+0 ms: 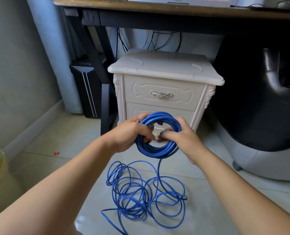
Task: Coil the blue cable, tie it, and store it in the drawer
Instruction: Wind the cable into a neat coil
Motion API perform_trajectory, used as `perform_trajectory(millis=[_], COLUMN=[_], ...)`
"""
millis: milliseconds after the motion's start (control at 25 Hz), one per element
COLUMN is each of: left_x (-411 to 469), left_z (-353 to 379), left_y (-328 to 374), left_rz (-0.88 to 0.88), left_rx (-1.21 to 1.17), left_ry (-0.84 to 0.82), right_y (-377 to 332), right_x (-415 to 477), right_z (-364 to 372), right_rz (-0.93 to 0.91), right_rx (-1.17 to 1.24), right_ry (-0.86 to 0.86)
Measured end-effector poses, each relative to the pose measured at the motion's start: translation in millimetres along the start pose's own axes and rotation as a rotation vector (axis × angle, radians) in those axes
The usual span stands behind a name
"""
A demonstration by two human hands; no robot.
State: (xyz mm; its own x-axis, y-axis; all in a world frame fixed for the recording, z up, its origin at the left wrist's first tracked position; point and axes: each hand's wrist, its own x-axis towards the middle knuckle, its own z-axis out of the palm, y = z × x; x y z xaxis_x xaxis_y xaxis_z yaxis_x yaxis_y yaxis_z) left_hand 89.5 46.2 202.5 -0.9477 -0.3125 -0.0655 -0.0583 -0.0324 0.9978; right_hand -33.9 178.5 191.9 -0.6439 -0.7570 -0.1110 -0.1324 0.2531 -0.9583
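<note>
One blue cable point(157, 154), partly wound into one coil held upright. Left hand point(130, 134) grips the coil at 9 o'clock, fingers curled round the strands; right hand point(185, 139) grips it at 3 o'clock — fingers likewise curled. From 6 o'clock one strand drops to loose loops point(141, 192) (tangled) on the floor point(217, 209). At 12 o'clock: one nightstand point(166, 68), two drawers point(161, 85) visible, both closed.

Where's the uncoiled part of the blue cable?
Head view, bottom centre: the loose cable lies tangled on the floor before the nightstand, below the coil.
</note>
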Motion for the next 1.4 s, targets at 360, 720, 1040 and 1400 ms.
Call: perform_trajectory(millis=[360, 720, 1040, 1400], left_x=[-4.9, 6.6, 8.3, 18.9], left_z=[-0.5, 24.5, 26.1, 49.4], left_y=[-0.4, -7.8, 2.2, -0.4], left_rz=[-0.055, 0.171, 0.092, 0.015], left_rx=[0.375, 0.850, 0.203, -0.474], left_ry=[0.064, 0.352, 0.549, 0.709], right_y=[-3.0, -9.3, -6.4, -1.2], right_x=[4.6, -1.4, 3.7, 4.4], right_z=[2.0, 6.2, -13.7, 15.8], right_rz=[-0.145, -0.390, -0.077, -0.063], right_rx=[-0.552, -0.769, -0.171, 0.330], right_ry=[0.130, 0.117, -0.073, 0.122])
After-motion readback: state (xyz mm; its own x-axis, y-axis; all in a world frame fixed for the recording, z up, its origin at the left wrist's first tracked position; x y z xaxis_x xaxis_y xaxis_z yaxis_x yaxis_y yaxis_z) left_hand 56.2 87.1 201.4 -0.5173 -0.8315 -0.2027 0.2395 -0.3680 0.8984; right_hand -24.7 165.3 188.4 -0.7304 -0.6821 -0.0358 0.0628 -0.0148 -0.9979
